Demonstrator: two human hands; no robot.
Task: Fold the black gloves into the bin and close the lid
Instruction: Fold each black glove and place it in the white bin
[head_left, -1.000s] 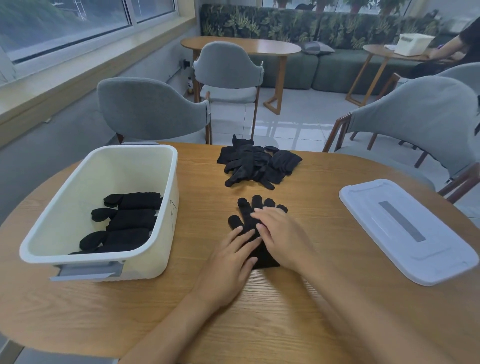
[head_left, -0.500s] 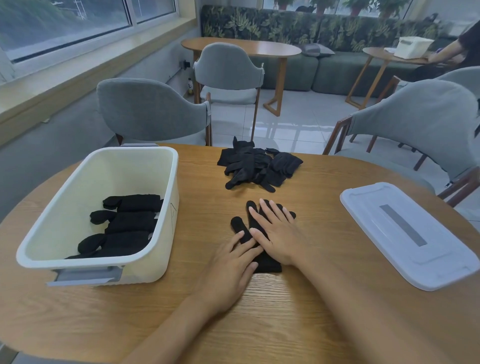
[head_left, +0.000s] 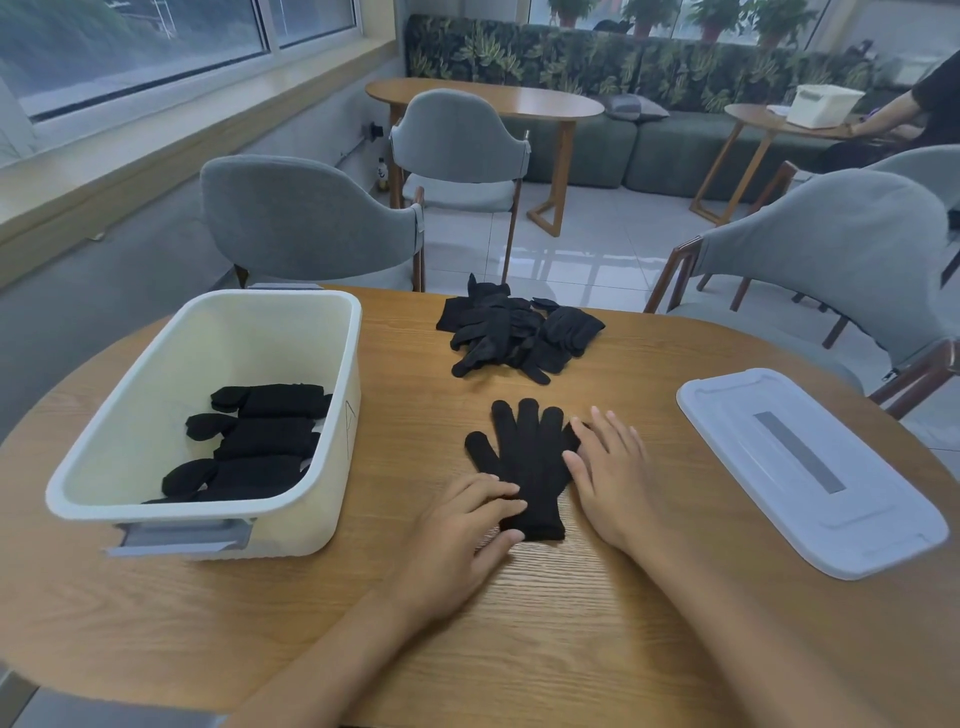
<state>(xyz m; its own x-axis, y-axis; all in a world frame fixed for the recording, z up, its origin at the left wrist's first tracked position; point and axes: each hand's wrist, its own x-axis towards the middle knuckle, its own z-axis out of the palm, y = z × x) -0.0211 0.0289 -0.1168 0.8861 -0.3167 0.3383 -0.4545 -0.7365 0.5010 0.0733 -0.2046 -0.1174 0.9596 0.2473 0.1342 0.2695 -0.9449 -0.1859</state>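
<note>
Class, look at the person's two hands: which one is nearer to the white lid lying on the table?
Right. The right hand lies flat between the spread glove and the lid; the left hand sits beyond the glove's cuff, toward the bin.

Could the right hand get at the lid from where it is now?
Probably yes. The right hand lies flat on the table at the spread glove's right edge, holding nothing. The lid lies flat to its right, with only bare tabletop showing between them.
</note>
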